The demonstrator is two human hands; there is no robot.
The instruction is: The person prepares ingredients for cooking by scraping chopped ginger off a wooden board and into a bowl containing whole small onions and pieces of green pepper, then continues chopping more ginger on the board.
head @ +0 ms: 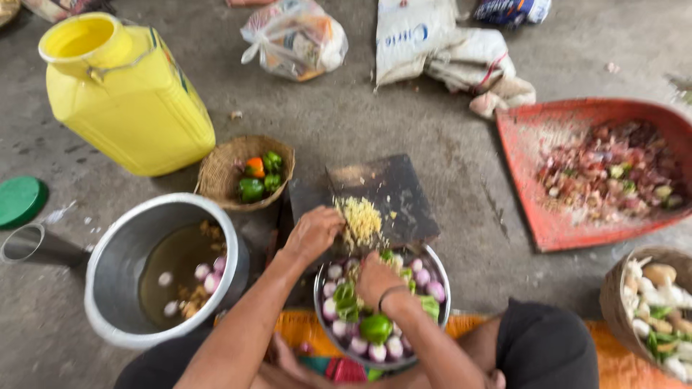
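Right under my hands sits a steel bowl [438, 277] full of peeled purple-white onions [334, 308] and green peppers [375, 328], and just past it is the dark cutting board [396, 191] lying flat on the concrete floor [346, 115]. My left hand [313, 232] is up at the near edge of the board, fingers curled down against the pile of minced yellowish stuff [360, 218], garlic or ginger, can't really tell which. It's touching the left side of the pile, and it's kinda blurry, so I can't tell if I'm pinching anything or just pushing. My right hand [376, 277] is closed in a loose fist right over the bowl rim, just below that same pile, black band on the wrist; whether there's something inside the grip I honestly can't make out.

Off to the left of my left hand there's a big steel pot [115, 266] with brownish water, a few onions and peels floating in it. Beyond that hand, a small woven basket [216, 173] with green peppers and one orange one, and farther out a yellow jerrycan [126, 94]. Way out to the right of my right hand is a red winnowing tray [555, 223] heaped with peelings, and closer in on that side a basket of garlic and other veg [652, 302].
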